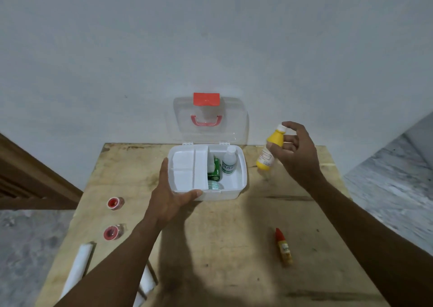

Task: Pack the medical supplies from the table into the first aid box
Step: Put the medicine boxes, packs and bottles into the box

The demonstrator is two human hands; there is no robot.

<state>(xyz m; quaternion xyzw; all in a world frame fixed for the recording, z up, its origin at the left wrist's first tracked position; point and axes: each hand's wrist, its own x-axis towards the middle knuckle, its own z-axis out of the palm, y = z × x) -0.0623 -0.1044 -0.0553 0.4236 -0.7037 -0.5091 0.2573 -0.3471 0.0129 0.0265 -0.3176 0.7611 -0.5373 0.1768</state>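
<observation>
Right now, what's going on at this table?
A person is packing a first aid box. The left hand steadies its front corner; the right hand holds a yellow bottle beside the open box. A white bottle and green packet are already inside. Two red-capped jars and a small red-tipped bottle remain outside.

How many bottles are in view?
3: a yellow bottle in the right hand, a white bottle in the box, a small red-capped bottle on the table. Others may be hidden.
</observation>
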